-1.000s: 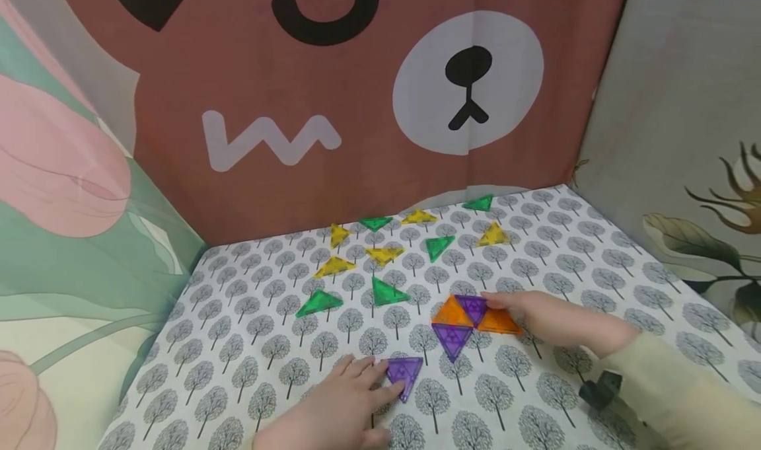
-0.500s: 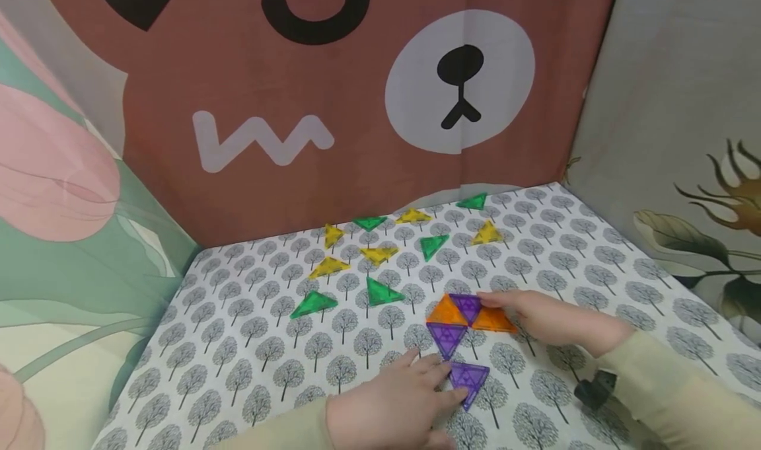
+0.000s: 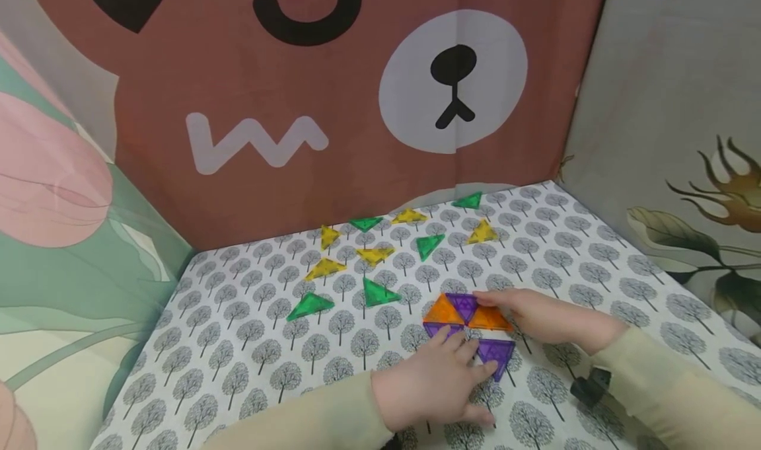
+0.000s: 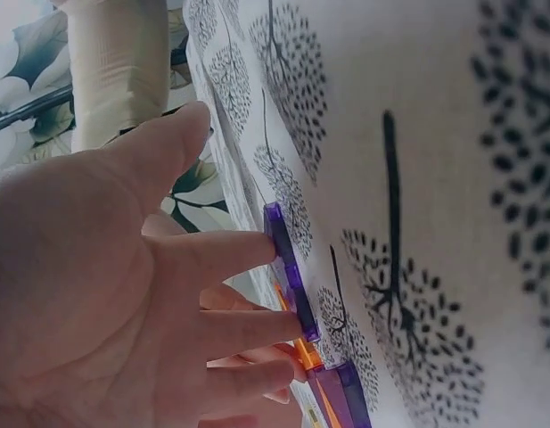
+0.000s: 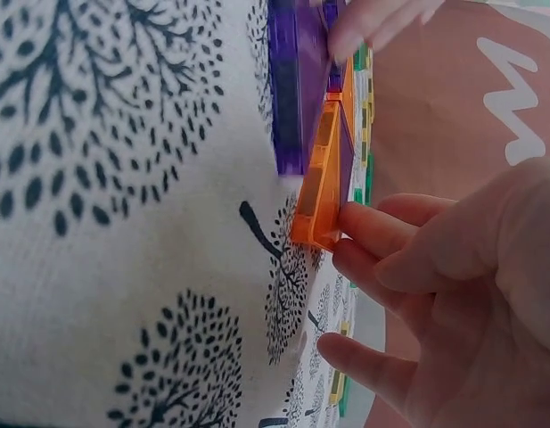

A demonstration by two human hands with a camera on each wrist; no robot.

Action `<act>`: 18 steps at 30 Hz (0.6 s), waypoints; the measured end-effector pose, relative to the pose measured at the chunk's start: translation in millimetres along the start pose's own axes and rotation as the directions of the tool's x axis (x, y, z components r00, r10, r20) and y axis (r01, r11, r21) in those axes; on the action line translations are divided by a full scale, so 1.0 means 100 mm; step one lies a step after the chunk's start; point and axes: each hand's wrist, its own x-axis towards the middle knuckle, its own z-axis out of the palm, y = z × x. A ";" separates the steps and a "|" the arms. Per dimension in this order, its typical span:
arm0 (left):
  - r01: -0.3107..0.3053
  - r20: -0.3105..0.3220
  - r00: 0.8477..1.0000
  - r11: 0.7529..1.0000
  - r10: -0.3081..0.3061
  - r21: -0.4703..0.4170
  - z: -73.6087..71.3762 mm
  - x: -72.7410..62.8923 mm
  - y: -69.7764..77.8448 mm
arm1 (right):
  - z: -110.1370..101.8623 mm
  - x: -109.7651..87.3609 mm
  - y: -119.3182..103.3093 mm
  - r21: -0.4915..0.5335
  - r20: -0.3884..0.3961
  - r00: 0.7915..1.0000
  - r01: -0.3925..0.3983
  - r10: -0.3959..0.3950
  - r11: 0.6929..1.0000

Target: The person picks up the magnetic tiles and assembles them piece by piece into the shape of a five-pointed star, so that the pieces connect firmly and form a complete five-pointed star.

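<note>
Purple triangle [image 3: 498,356] sits just beside the orange-and-purple cluster [image 3: 442,312] on the counter [image 3: 238,351], touched by the left hand [image 3: 436,384] with straight, spread fingers, presumably to keep it flat, while the right hand [image 3: 549,314], fingers extended, touches the cluster's right orange triangle [image 3: 490,319], seemingly to steady it.

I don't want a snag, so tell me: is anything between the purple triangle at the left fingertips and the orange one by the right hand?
Nothing visible stands between the purple triangle and the orange triangle; only a narrow strip of tree-print cloth shows there.
</note>
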 end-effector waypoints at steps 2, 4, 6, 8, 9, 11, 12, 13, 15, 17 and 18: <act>0.014 0.005 1.000 1.000 -0.014 -0.014 0.00 0.04 -0.01 | 0.00 0.01 0.00 0.000 0.001 1.000 0.003 -0.003 1.000; 0.023 0.012 1.000 1.000 -0.023 -0.015 -0.01 0.06 -0.01 | 0.00 0.01 0.00 -0.004 0.001 1.000 -0.001 0.001 1.000; 0.028 0.016 0.999 0.999 -0.027 -0.016 -0.01 0.08 -0.02 | -0.01 0.02 0.00 -0.006 0.000 1.000 -0.007 0.007 1.000; 0.029 0.017 0.999 0.999 -0.029 -0.012 -0.03 0.09 -0.03 | -0.01 0.02 0.01 -0.012 -0.003 1.000 -0.015 0.015 1.000; 0.030 0.016 0.999 0.999 -0.030 -0.012 -0.03 0.10 -0.03 | -0.01 0.01 0.01 -0.016 -0.004 1.000 -0.017 0.017 1.000; 0.031 0.012 0.999 0.999 -0.031 -0.015 -0.04 0.11 -0.04 | -0.01 0.01 0.01 -0.020 -0.007 1.000 -0.019 0.019 1.000; 0.032 0.009 0.999 0.999 -0.031 -0.018 -0.04 0.11 -0.04 | 0.00 0.01 0.01 -0.022 -0.008 1.000 -0.018 0.018 1.000; 0.034 0.007 0.999 0.999 -0.034 -0.020 -0.04 0.11 -0.04 | 0.00 0.00 0.01 -0.021 -0.010 1.000 -0.019 0.019 1.000; 0.039 -0.002 0.999 0.999 -0.039 -0.027 -0.05 0.11 -0.04 | 0.00 0.00 0.01 -0.021 -0.013 1.000 -0.020 0.020 1.000; 0.047 -0.006 0.999 0.998 -0.047 -0.035 -0.05 0.12 -0.05 | 0.01 0.00 0.01 -0.023 -0.016 1.000 -0.023 0.023 0.999; 0.051 -0.007 0.999 0.998 -0.051 -0.041 -0.05 0.12 -0.05 | 0.01 -0.01 0.00 -0.024 -0.017 1.000 -0.025 0.025 0.999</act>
